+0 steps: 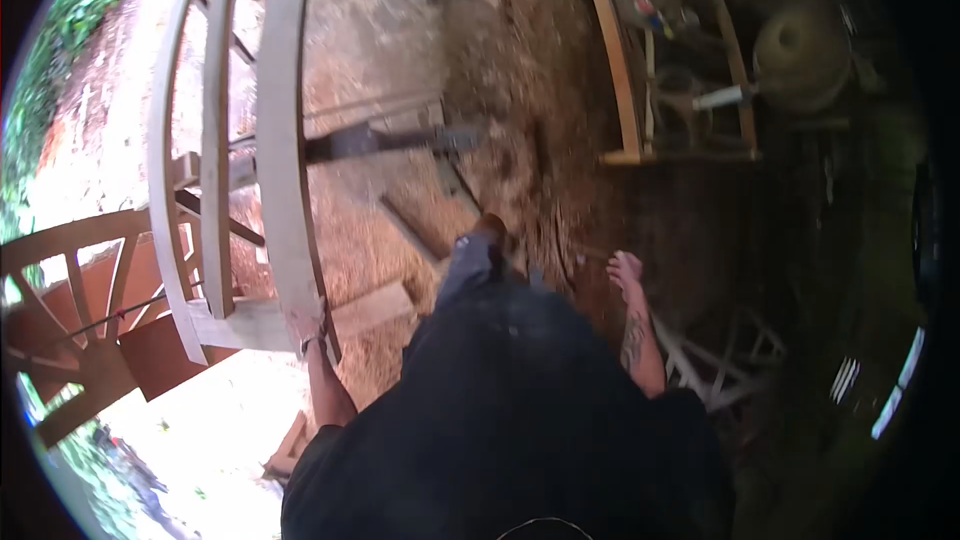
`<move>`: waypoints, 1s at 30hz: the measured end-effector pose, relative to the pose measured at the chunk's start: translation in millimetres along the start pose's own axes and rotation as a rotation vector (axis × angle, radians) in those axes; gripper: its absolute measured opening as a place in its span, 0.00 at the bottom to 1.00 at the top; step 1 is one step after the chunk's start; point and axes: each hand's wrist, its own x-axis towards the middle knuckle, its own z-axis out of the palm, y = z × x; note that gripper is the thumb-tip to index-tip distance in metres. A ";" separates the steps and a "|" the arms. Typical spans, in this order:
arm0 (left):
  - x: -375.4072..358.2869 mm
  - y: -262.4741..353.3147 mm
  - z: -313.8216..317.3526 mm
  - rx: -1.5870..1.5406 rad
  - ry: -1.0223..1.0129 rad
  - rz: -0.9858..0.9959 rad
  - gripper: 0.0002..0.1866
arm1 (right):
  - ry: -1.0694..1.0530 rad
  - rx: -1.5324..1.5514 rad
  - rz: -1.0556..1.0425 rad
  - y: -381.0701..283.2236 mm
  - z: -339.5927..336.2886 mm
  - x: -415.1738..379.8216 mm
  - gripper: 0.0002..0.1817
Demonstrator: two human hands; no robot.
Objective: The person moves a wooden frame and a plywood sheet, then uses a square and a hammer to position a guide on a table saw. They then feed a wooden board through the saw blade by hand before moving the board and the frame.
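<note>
My left hand (pixel 308 321) rests on the near end of a wide pale wooden board (pixel 282 130), where the board meets a crosspiece (pixel 245 325). Its fingers lie along the wood. Two narrower pale bars (pixel 216 140) run beside the board, further left. On the other side, my right hand (pixel 625 271) is held away from my body over the dark floor. Its fingers are curled around a thin stick-like piece (pixel 592 252), which is blurred.
An arched wooden frame with spokes (pixel 75 285) stands at the left. Offcuts (pixel 372 310) lie on the sawdust-covered floor (pixel 365 220). An upright wooden frame (pixel 622 90) is at the upper right, with pale crossed slats (pixel 715 360) at the lower right.
</note>
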 end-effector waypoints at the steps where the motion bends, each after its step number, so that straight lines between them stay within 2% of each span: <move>1: -0.7 6.7 -4.2 -0.018 -0.021 -0.047 0.47 | -0.067 0.019 -0.054 -34.6 -11.7 27.9 0.10; 2: 0.3 15.4 -9.9 -0.055 -0.053 -0.095 0.47 | -0.207 0.033 -0.078 -52.4 -26.7 76.1 0.11; 3: 0.2 20.3 -14.0 -0.085 -0.094 -0.149 0.46 | -0.033 -0.024 -0.101 -91.7 -8.8 81.1 0.11; 6: 8.0 36.8 -28.6 -0.163 -0.206 -0.282 0.43 | -0.051 -0.067 -0.141 -149.1 9.3 133.1 0.13; 9: 30.6 61.8 -40.5 -0.257 -0.329 -0.388 0.41 | -0.102 -0.135 -0.037 -179.5 42.9 181.0 0.14; 10: 39.5 71.5 -45.8 -0.291 -0.358 -0.416 0.40 | -0.046 -0.231 -0.005 -204.3 66.5 172.2 0.15; 14: 68.1 127.3 -70.5 -0.468 -0.464 -0.511 0.37 | -0.200 -0.307 0.171 -258.7 101.3 186.3 0.14; 16: 89.4 173.1 -80.6 -0.564 -0.361 -0.502 0.35 | -0.312 -0.412 0.218 -292.0 100.7 220.0 0.12; 18: 112.5 223.3 -84.8 -0.537 -0.153 -0.431 0.33 | -0.415 -0.513 0.261 -334.8 97.5 258.1 0.11; 20: 141.4 263.4 -85.9 -0.524 0.016 -0.272 0.35 | -0.494 -0.571 0.286 -382.7 96.8 307.5 0.11; 21: 153.6 290.2 -113.7 -0.500 -0.036 -0.248 0.38 | -0.522 -0.599 0.288 -413.8 102.8 332.7 0.11; 22: 160.8 322.5 -147.5 -0.484 -0.095 -0.227 0.41 | -0.458 -0.649 0.257 -461.5 122.6 343.2 0.11; 24: 177.4 357.0 -147.9 -0.537 -0.087 -0.297 0.41 | -0.192 -0.689 0.100 -555.6 195.1 363.9 0.13; 25: 187.2 377.1 -148.7 -0.564 -0.072 -0.338 0.42 | -0.138 -0.697 0.012 -600.8 233.3 377.0 0.14; 26: 192.6 403.6 -166.2 -0.492 -0.084 -0.403 0.41 | -0.133 -0.692 -0.067 -641.8 276.0 390.5 0.16; 28: 202.9 441.9 -176.3 -0.753 -0.075 -0.444 0.40 | -0.254 -0.743 -0.213 -716.8 350.3 425.9 0.19; 29: 209.4 450.9 -136.5 -0.717 0.111 -0.391 0.35 | -0.355 -0.706 -0.215 -761.8 387.6 454.3 0.20; 30: 209.2 483.9 -165.2 -0.799 0.058 -0.410 0.27 | -0.458 -0.658 -0.200 -792.3 423.1 493.8 0.20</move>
